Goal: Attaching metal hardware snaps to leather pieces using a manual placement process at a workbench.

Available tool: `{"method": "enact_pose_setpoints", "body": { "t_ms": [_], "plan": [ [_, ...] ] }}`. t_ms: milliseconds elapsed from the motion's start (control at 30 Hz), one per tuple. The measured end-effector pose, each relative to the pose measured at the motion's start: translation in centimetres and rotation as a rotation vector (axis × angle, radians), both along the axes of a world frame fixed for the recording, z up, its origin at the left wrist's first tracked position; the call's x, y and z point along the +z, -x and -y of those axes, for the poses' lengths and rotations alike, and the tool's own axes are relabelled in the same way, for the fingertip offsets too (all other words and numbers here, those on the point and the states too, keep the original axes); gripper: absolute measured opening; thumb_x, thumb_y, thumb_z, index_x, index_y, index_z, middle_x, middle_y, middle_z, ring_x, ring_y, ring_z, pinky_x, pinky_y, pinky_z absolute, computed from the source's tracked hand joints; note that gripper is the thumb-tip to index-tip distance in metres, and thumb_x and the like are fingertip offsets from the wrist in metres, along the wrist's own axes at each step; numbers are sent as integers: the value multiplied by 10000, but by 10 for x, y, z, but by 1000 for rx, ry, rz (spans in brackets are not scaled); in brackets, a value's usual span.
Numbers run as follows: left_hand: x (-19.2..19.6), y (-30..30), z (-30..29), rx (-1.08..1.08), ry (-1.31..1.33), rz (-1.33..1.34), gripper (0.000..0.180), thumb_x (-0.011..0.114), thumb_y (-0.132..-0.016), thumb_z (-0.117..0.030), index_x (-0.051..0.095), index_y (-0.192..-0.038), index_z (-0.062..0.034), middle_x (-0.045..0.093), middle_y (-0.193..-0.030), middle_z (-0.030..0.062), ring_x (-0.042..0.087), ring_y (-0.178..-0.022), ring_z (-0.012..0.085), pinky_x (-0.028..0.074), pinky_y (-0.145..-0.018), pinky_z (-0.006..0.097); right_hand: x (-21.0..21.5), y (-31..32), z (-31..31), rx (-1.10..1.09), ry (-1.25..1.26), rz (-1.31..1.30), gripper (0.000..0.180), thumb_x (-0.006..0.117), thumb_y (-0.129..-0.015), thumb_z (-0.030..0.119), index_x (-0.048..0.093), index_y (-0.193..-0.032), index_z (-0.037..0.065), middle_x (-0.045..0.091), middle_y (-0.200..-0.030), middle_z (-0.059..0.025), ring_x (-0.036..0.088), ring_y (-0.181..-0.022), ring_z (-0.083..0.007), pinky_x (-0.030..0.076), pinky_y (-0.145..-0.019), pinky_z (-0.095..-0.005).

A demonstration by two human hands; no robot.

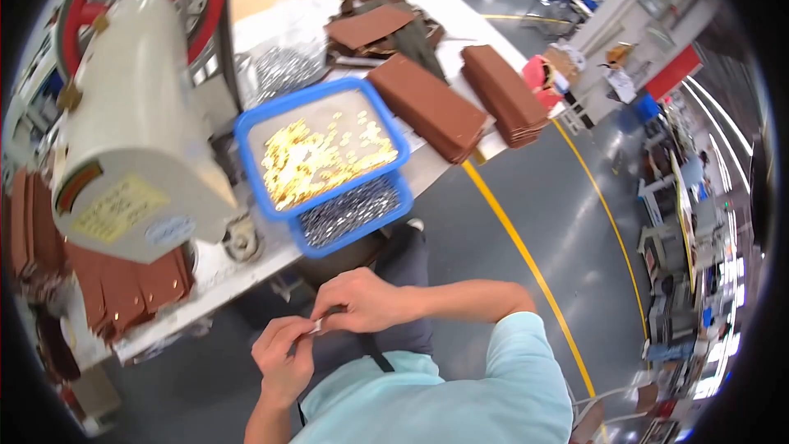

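My left hand (283,355) and my right hand (362,300) meet above my lap, in front of the table edge. Both are closed, thumb against fingers, at a small whitish piece (316,326) between their fingertips. It is too small and blurred for me to tell its kind. Beyond my hands, a blue-rimmed tray (380,102) holds many shiny gold-coloured metal parts (308,160). Partly under it sits a second blue tray (403,207) with silver metal parts (345,212). Neither hand touches the trays.
A cream bench machine (144,123) with a red wheel (205,0) stands at the left. Brown leather-like pieces (136,288) lie below its head. Two brown stacks (427,107) (503,94) and scraps (374,25) lie farther back, beside a clear bag (288,66) of metal parts.
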State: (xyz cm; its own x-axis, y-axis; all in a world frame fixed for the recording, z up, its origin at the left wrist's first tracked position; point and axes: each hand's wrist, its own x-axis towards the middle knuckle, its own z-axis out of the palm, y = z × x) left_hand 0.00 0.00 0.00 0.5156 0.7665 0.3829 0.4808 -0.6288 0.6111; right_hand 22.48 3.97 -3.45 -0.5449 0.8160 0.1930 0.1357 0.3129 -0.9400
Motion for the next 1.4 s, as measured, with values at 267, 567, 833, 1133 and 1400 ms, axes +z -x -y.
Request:
{"method": "enact_pose_setpoints", "body": {
  "t_ms": [267,567,833,1133,1400],
  "plan": [
    [-27,-109,38,196,616,192,449,905,-748,-88,722,-1142,26,748,-929,110,712,-839,141,572,-745,267,-15,-89,51,-143,-549,152,212,806,-721,95,685,-895,87,628,-848,-38,612,-887,-256,441,-858,-392],
    [-14,-116,39,335,695,176,463,903,-754,-114,736,-1172,-9,781,-934,139,760,-788,181,595,-727,300,-18,-91,50,-156,-582,90,212,819,-707,89,693,-877,81,642,-841,-43,620,-852,-253,463,-859,-393],
    [-20,-77,34,311,459,360,316,810,-837,-44,764,-1148,-13,793,-966,100,737,-793,140,572,-725,267,18,-130,38,125,202,357,793,850,-805,434,530,-1468,141,742,-1170,-164,727,-1028,-383,580,-864,-455],
    [-26,-60,29,62,822,174,242,795,-872,-106,752,-1087,-4,775,-919,80,745,-829,136,574,-770,277,50,-168,17,-153,267,180,208,842,-849,175,779,-991,37,762,-827,-82,713,-730,-167,552,-696,-304],
    [-27,-102,24,40,897,269,286,745,-971,-253,752,-1140,-23,763,-888,70,649,-743,93,529,-696,279,29,-131,-35,-205,76,204,214,829,-852,182,783,-979,15,763,-873,-119,732,-779,-199,569,-722,-322]
  ]
}}
